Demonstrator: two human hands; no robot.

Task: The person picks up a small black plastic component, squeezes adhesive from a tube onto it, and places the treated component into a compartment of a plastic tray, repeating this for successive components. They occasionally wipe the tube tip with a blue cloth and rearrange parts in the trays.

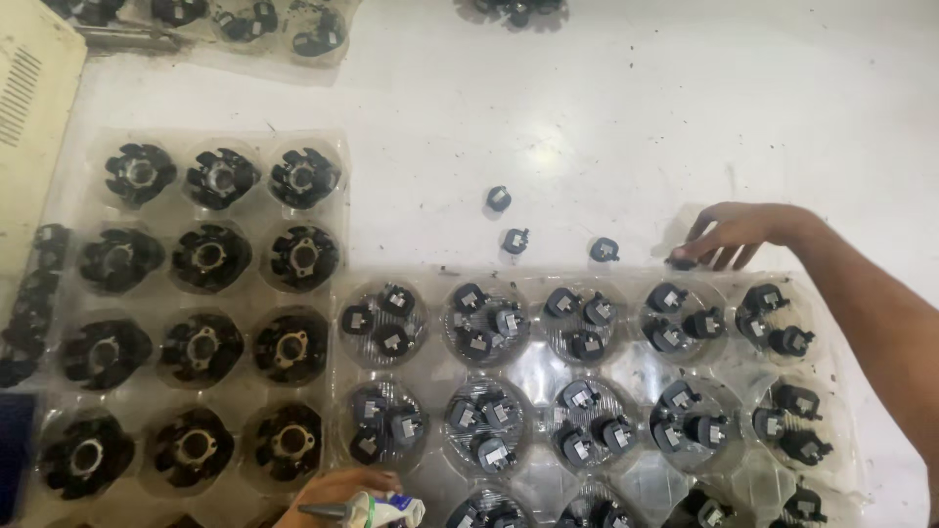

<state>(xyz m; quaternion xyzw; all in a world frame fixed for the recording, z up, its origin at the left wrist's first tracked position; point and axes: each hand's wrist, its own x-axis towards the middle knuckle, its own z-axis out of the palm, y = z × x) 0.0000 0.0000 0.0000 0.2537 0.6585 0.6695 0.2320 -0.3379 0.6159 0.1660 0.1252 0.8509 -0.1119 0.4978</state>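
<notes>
Right hand (pixel 729 238) pinched a small black part (pixel 682 262) at the clear tray's (pixel 626 367) far edge; left hand (pixel 337 494) gripped a tube (pixel 377 509), nozzle ready.

A clear plastic tray (pixel 68 293) on the left holds twelve large black round parts (pixel 207 256) in its cups. Left of that tray, a cream slotted panel (pixel 29 108) lies at the upper corner, and a row of dark pieces (pixel 27 313) runs along the tray's left edge. Above the tray, another clear tray (pixel 245 29) with black parts reaches the top edge. The white table (pixel 636 117) stretches to the tray's right.
</notes>
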